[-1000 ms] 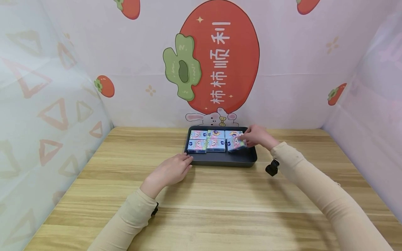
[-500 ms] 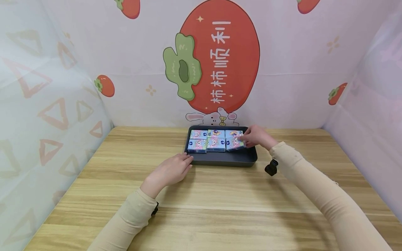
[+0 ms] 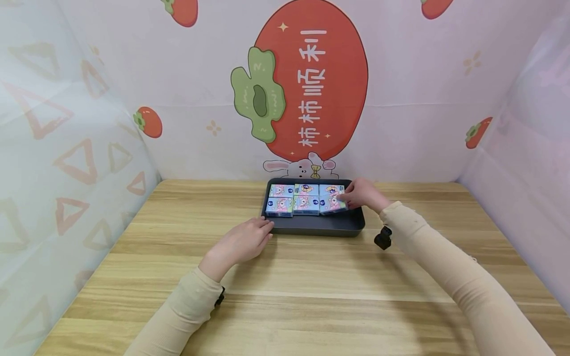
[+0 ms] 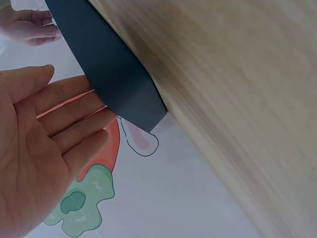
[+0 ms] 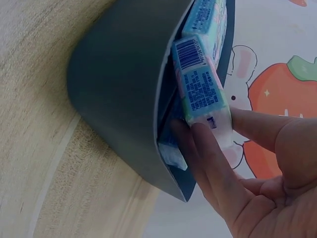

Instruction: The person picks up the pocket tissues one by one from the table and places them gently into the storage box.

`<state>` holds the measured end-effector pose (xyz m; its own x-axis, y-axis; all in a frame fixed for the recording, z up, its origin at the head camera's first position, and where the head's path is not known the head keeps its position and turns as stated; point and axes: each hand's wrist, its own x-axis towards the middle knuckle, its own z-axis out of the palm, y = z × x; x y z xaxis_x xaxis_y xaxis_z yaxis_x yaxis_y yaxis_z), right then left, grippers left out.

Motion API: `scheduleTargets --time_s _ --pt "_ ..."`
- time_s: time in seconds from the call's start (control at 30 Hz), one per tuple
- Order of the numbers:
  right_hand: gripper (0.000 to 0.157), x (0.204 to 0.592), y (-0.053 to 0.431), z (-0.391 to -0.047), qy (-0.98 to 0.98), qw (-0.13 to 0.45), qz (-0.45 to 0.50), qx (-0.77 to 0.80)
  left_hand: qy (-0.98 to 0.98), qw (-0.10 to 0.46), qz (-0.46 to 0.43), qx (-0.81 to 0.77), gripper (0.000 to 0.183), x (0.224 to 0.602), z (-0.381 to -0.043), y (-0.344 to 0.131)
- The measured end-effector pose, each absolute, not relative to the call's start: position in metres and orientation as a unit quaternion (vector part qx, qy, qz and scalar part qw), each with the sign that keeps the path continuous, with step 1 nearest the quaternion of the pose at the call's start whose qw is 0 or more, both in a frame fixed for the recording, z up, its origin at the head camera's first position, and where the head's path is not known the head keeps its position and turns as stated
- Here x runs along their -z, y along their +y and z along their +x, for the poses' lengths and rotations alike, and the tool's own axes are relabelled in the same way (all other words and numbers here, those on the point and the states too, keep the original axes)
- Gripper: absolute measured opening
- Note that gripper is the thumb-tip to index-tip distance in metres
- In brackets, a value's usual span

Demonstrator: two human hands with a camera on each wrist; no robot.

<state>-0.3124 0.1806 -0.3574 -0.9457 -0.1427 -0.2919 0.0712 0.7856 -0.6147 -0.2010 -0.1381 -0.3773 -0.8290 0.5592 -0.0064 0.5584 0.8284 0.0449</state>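
Note:
A dark grey tray (image 3: 318, 230) holds several blue-and-pink tissue packs in two rows. My right hand (image 3: 364, 193) pinches the end of the front-right tissue pack (image 3: 331, 203) between thumb and fingers. In the right wrist view that tissue pack (image 5: 199, 91) sits at a slant, its barcode side showing, with another pack (image 5: 173, 156) partly hidden beneath or behind it. At the tray's near-left corner, the fingertips of my left hand (image 3: 244, 241) touch the outer wall. In the left wrist view its fingers (image 4: 74, 116) are extended against the tray (image 4: 111, 69).
The tray stands on a wood-grain table (image 3: 303, 287), close to a printed cloth backdrop (image 3: 401, 113) at its far edge. Cloth sides rise at left and right. The front strip of the tray's floor shows bare.
The front-right tissue pack has shifted slightly left, closer to the pack beside it, and lies less askew. My right hand has moved left with it. The left hand stays put.

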Motion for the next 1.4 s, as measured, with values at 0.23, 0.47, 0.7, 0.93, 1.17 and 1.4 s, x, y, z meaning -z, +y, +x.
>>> scheduleTargets --time_s 0.23,0.47,0.7,0.93,1.17,1.4 --pt "0.035 0.353 0.180 -0.311 0.933 0.173 -0.024 0.314 0.956 0.010 0.293 -0.014 0.040 0.377 -0.201 -0.138" --pt "0.036 0.352 0.179 -0.313 0.936 0.183 -0.009 0.301 0.957 0.013 0.291 -0.016 0.040 0.376 -0.200 -0.138" --pt "0.035 0.351 0.178 -0.318 0.939 0.202 -0.008 0.279 0.957 0.016 0.288 -0.017 0.040 0.375 -0.200 -0.138" --pt "0.035 0.350 0.174 -0.322 0.935 0.218 0.015 0.279 0.957 0.016 0.289 -0.019 0.040 0.375 -0.200 -0.138" --pt "0.039 0.355 0.171 -0.329 0.936 0.229 0.043 0.265 0.957 0.020 0.290 -0.017 0.041 0.374 -0.200 -0.137" --pt "0.039 0.359 0.171 -0.335 0.932 0.234 0.049 0.272 0.956 0.015 0.292 -0.020 0.040 0.375 -0.200 -0.137"
